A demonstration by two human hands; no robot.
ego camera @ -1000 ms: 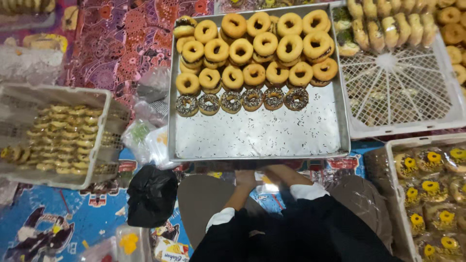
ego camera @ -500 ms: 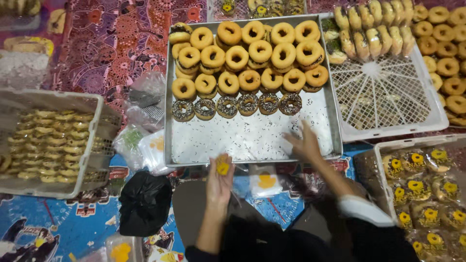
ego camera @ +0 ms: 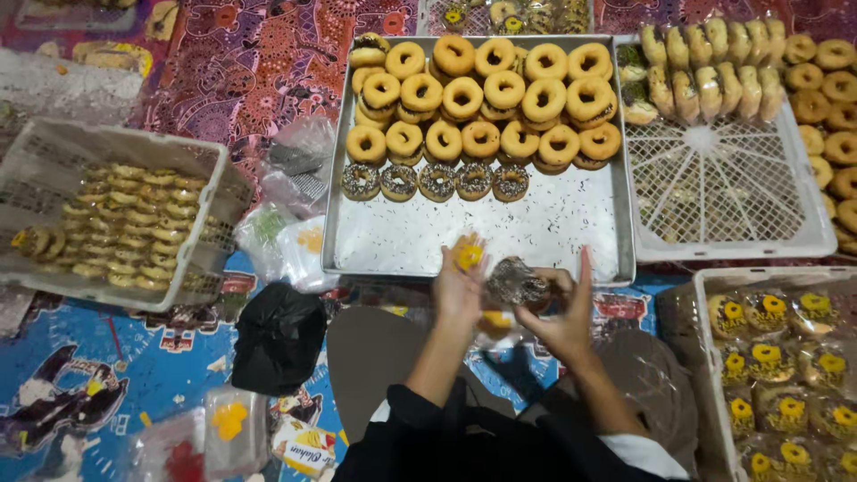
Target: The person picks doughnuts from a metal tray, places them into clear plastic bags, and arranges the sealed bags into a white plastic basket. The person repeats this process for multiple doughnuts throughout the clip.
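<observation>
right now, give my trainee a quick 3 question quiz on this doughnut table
1. True or false: the right hand holds a sprinkle-covered doughnut over the near edge of the metal tray.
2. What does the left hand have in its grip? A) a small yellow piece B) a knife C) a black bag
3. Fill in: the dark sprinkled doughnuts on the tray lie in a single ____ in front of the plain ones.

Key: 1 true; 2 A; 3 row
</observation>
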